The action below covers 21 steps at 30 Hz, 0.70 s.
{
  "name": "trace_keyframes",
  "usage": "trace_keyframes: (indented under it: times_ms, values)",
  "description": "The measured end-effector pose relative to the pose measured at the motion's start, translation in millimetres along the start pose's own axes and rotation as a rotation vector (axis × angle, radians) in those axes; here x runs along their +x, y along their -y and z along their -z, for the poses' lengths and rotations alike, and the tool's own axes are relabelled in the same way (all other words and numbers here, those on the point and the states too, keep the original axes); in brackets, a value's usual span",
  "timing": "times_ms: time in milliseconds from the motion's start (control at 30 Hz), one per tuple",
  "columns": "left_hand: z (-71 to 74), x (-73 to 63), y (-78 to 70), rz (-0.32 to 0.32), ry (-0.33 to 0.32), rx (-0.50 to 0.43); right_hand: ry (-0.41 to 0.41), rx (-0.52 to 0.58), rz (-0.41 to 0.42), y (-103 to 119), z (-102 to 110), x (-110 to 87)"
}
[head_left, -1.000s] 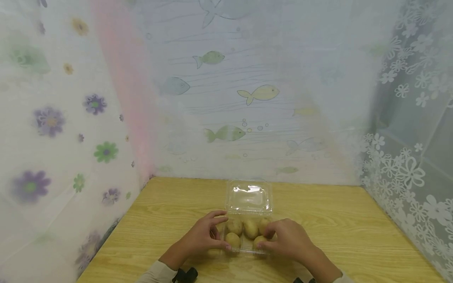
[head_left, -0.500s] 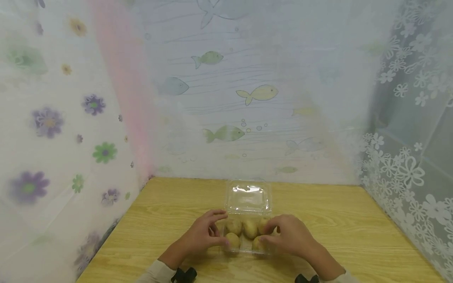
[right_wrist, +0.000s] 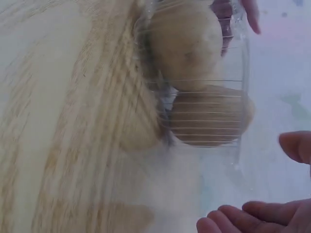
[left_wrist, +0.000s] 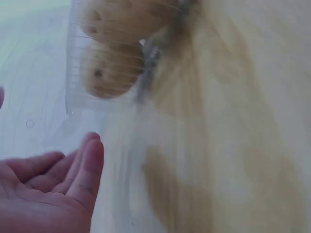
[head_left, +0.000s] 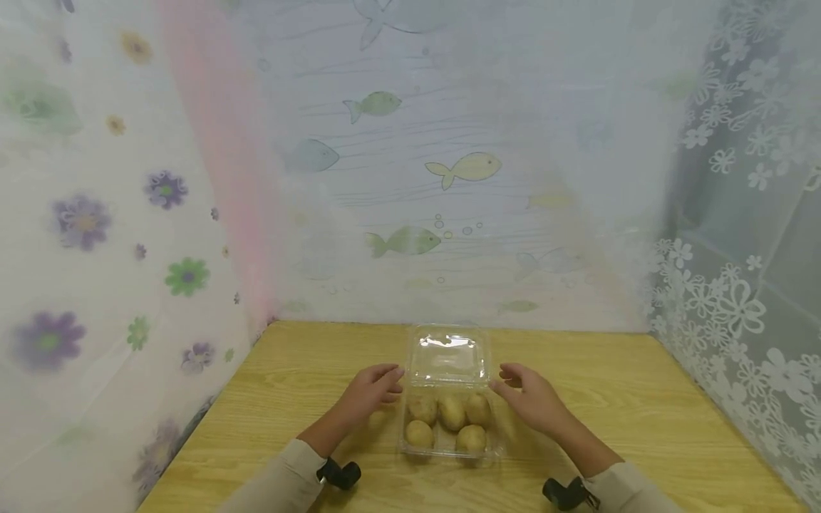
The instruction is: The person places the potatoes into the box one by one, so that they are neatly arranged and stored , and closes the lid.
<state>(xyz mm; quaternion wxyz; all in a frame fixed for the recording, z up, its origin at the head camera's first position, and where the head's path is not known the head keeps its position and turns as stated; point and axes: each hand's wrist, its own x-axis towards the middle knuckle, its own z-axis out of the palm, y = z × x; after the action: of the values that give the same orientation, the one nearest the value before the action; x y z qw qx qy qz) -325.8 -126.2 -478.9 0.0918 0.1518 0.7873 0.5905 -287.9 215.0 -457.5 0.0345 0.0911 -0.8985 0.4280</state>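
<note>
Several potatoes (head_left: pixel 452 413) sit in the bottom half of a clear plastic clamshell box (head_left: pixel 442 454), three behind and two in front. Its lid (head_left: pixel 447 360) is folded back on the far side. My left hand (head_left: pixel 372 393) is just left of the box near the hinge, fingers loosely bent and holding nothing. To the right of the box, level with the hinge, my right hand (head_left: pixel 531 400) has its thumb and fingers apart with nothing between them. Through the ribbed side wall, the right wrist view shows potatoes (right_wrist: pixel 211 116) above the fingers (right_wrist: pixel 228 221).
The box stands on a wood-grain table (head_left: pixel 308 370). Behind the table hangs a fish-patterned curtain (head_left: pixel 462 285), with flower-printed sheets (head_left: pixel 186 278) on the left and lace-like flowers on the right. Dark wrist mounts (head_left: pixel 340 474) are strapped at both sleeves.
Both hands have left the potatoes and the front of the box. They have moved away from the body, toward the lid hinge, and outward; the potatoes stay in place.
</note>
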Motion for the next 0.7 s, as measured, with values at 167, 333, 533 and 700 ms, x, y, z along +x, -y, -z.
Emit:
trace_keyframes:
  times_ms: [167, 333, 533, 700]
  values:
    - [-2.0, 14.1, -7.9, 0.117, -0.011, -0.211, 0.064, 0.237, -0.146, -1, -5, 11.1]
    - [0.4, 23.4, -11.7, 0.191, 0.027, -0.437, 0.132, 0.459, -0.218, 0, -5, 22.3]
    - [3.0, 31.1, -16.5, 0.203, 0.09, -0.574, 0.174, 0.542, -0.242, -3, -1, 26.4]
    - [4.0, 33.5, -19.8, 0.173, 0.092, -0.543, 0.197, 0.601, -0.212, -5, 3, 27.9]
